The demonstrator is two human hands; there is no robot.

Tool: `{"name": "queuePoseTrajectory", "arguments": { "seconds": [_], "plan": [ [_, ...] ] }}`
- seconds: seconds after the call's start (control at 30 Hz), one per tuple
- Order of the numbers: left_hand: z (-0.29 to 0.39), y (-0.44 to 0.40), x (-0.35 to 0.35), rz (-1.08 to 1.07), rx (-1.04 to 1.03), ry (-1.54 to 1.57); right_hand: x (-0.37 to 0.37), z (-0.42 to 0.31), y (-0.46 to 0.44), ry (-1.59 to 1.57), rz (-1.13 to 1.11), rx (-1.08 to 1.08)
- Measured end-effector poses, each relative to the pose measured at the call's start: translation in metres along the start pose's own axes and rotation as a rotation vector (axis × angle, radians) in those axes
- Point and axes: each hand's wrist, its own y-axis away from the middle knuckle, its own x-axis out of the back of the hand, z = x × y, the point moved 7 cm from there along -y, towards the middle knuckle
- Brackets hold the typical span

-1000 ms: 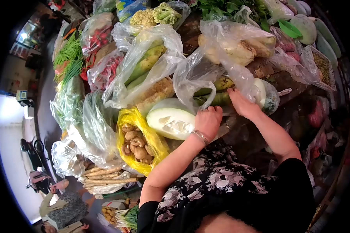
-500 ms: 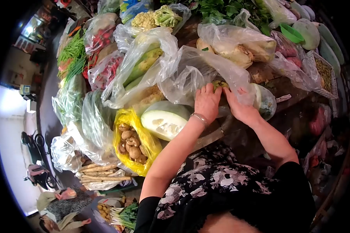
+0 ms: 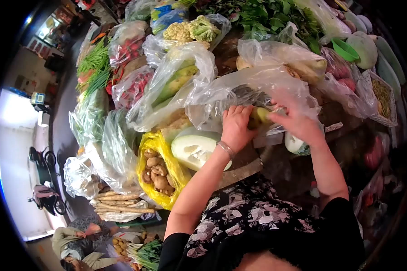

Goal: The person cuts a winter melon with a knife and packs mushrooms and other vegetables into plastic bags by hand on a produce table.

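A clear plastic bag (image 3: 257,83) lies loosely over the stall in front of me, with a yellow-green vegetable (image 3: 259,116) at its mouth; its kind I cannot make out. My left hand (image 3: 238,126), a bracelet at its wrist, is closed with bent fingers against the vegetable's left side. My right hand (image 3: 298,121) is smeared by motion at the right, its fingers closed on the bag's film beside the vegetable. A halved winter melon (image 3: 194,150) lies left of my left wrist, its pale cut face showing. A smaller wrapped melon piece (image 3: 296,143) sits below my right hand.
A yellow bag of mushrooms (image 3: 160,174) stands at the left, above long brown roots (image 3: 122,202). Bagged green-yellow gourds (image 3: 178,83), cauliflower (image 3: 192,29), leafy greens (image 3: 271,18) and a green bowl (image 3: 344,49) lie beyond. Another person (image 3: 79,241) is at lower left.
My right hand has moved right and pulled the bag's film up and outward. More of the yellow-green vegetable shows between my hands. The whole view has shifted slightly.
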Motion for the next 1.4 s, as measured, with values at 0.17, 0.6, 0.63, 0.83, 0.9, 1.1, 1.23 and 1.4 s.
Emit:
{"name": "queuePoseTrajectory", "arguments": {
  "seconds": [0.17,0.6,0.63,0.83,0.9,1.1,1.23,1.4],
  "plan": [
    [0.001,-0.003,0.023,0.108,0.018,0.039,0.026,-0.011,-0.011,0.049,0.239,0.03],
    [-0.012,0.002,0.03,0.251,0.121,0.147,0.027,-0.033,-0.001,0.312,0.287,0.067],
    [-0.013,0.001,0.035,0.231,0.186,0.185,0.031,-0.021,-0.001,0.274,0.319,-0.013],
    [-0.017,0.006,0.062,0.373,0.017,0.26,0.006,-0.008,-0.027,-0.034,0.033,-0.103],
    [-0.011,0.01,0.069,0.332,0.083,0.354,0.002,-0.037,-0.031,-0.013,-0.03,-0.068],
    [0.012,0.021,0.125,0.317,0.001,0.569,-0.011,-0.12,-0.022,-0.195,-0.324,0.064],
    [0.041,0.016,0.163,0.335,-0.109,0.602,-0.035,-0.13,-0.022,-0.565,-0.232,0.101],
    [0.036,0.019,0.192,0.396,-0.168,0.475,-0.034,-0.139,-0.026,-0.77,-0.088,0.142]
  ]
}}
